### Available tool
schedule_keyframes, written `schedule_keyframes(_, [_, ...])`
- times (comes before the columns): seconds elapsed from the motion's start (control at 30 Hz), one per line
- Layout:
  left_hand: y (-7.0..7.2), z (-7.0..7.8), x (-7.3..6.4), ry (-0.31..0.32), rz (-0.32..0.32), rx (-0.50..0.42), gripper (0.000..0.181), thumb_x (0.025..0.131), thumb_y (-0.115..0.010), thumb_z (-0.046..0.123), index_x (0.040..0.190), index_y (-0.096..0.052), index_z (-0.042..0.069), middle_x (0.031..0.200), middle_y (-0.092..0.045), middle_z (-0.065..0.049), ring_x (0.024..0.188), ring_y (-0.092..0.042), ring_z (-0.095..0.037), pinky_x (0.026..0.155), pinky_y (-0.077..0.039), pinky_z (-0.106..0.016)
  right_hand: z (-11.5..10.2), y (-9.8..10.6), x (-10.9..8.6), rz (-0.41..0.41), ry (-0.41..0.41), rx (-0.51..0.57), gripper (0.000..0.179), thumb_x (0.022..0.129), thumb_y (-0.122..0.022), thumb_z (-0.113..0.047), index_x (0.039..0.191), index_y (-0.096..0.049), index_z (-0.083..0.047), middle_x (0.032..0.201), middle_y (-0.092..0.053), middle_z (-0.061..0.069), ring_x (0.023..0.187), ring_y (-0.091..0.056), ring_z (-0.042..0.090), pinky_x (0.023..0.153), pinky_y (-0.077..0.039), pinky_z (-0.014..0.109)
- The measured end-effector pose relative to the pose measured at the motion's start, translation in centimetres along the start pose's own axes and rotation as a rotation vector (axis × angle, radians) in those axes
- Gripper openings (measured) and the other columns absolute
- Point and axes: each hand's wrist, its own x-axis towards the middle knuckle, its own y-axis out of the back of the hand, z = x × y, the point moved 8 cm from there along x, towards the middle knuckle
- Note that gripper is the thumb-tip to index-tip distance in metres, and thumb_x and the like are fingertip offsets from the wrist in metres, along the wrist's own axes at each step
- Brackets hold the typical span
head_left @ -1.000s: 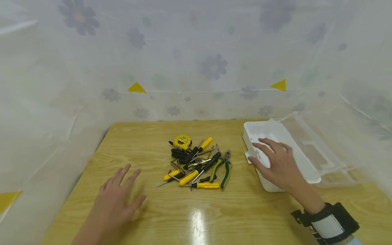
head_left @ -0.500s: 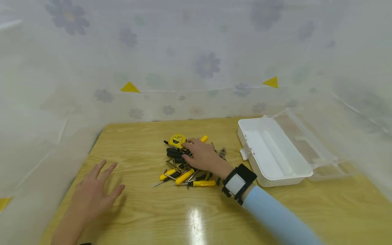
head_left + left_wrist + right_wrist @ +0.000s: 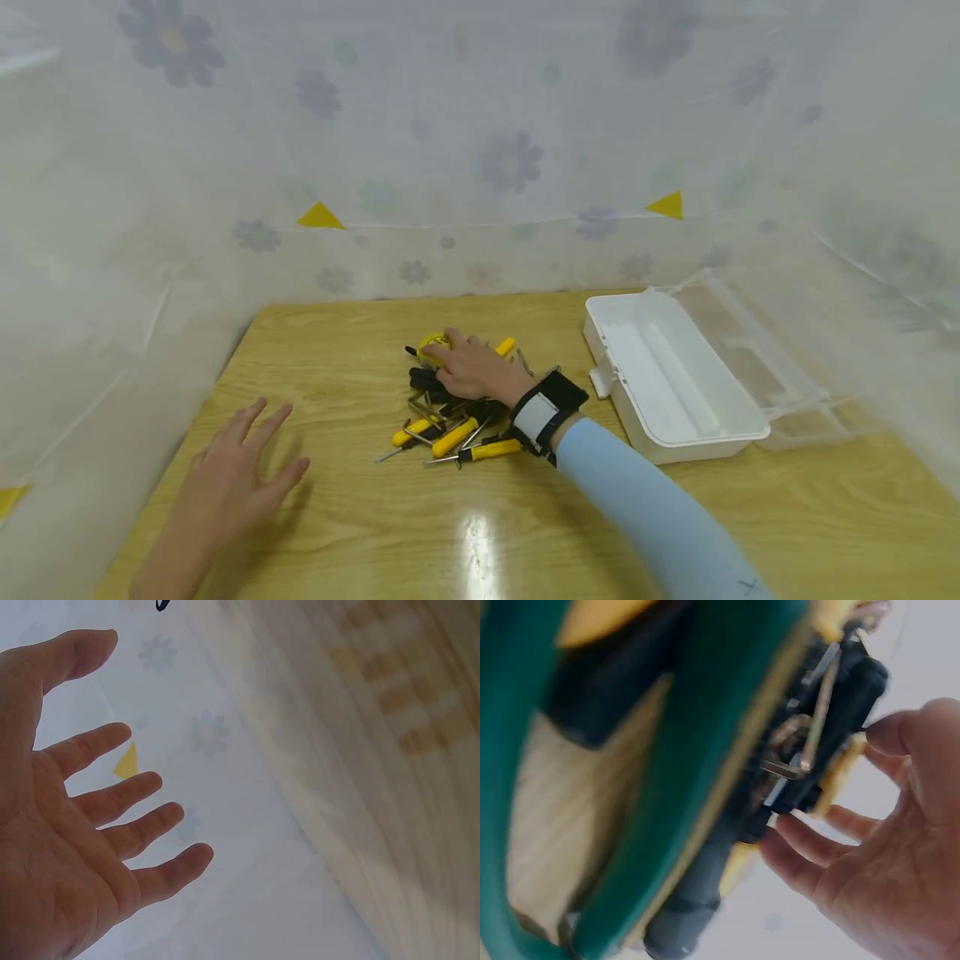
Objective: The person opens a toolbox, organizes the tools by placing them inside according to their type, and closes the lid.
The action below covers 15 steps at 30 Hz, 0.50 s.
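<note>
In the head view my right hand reaches over the far side of a pile of hand tools, its fingertips at the yellow tape measure and partly covering it. The right wrist view shows the fingers and thumb of that hand spread apart around the yellow case. Below it in the pile lie black handles, L-shaped hex keys and yellow-and-black screwdrivers. Green-handled pliers loom close in the right wrist view. My left hand hovers over the table at left, fingers spread, holding nothing.
A white plastic box with its clear lid swung back stands on the right of the wooden table. Flowered plastic sheeting hangs behind and at both sides, with yellow triangles stuck on it.
My right hand has moved left from the white box to the tool pile, then slightly further to the tape measure. The left hand has drifted left, away from the pile.
</note>
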Motion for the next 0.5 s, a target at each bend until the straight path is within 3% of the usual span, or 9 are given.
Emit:
schedule_keyframes(0.07, [0.0, 0.3, 0.1, -0.005, 0.005, 0.002, 0.073, 0.085, -0.080, 0.039, 0.146, -0.053, 0.011, 0.148, -0.047, -0.031, 0.123, -0.052, -0.061, 0.079, -0.045, -0.081, 0.4, 0.3, -0.2, 0.015, -0.042, 0.032, 0.046, 0.111, -0.037, -0.030, 0.157, -0.039, -0.023, 0.163, -0.027, 0.022, 0.134, -0.047, 0.047, 0.103, -0.048, 0.054])
schedule_keyframes(0.2, [0.0, 0.6, 0.1, -0.013, 0.006, 0.004, 0.072, 0.084, -0.080, 0.038, 0.145, -0.054, 0.010, 0.148, -0.048, -0.031, 0.121, -0.053, -0.061, 0.077, -0.047, -0.079, 1.2, 1.1, -0.9, 0.025, -0.098, -0.022, 0.038, 0.111, -0.040, -0.037, 0.142, -0.051, -0.019, 0.149, -0.041, 0.019, 0.112, -0.054, 0.039, 0.090, -0.051, 0.046])
schedule_keyframes(0.4, [0.3, 0.1, -0.1, -0.021, 0.028, 0.010, 0.073, 0.081, -0.083, 0.034, 0.144, -0.054, 0.010, 0.145, -0.050, -0.031, 0.110, -0.058, -0.064, 0.072, -0.048, -0.078, 1.4, 2.7, -1.6, 0.024, -0.161, -0.116, 0.041, 0.108, -0.044, -0.048, 0.110, -0.071, -0.017, 0.144, -0.051, 0.020, 0.114, -0.058, 0.042, 0.089, -0.055, 0.053])
schedule_keyframes(0.5, [0.4, -0.1, -0.2, -0.017, 0.031, 0.017, 0.072, 0.081, -0.082, 0.035, 0.144, -0.055, 0.011, 0.145, -0.050, -0.031, 0.111, -0.057, -0.064, 0.073, -0.047, -0.079, 1.3, 3.1, -1.3, 0.047, -0.132, -0.162, 0.031, 0.106, -0.054, -0.040, 0.110, -0.070, -0.015, 0.137, -0.054, 0.019, 0.109, -0.059, 0.037, 0.082, -0.057, 0.047])
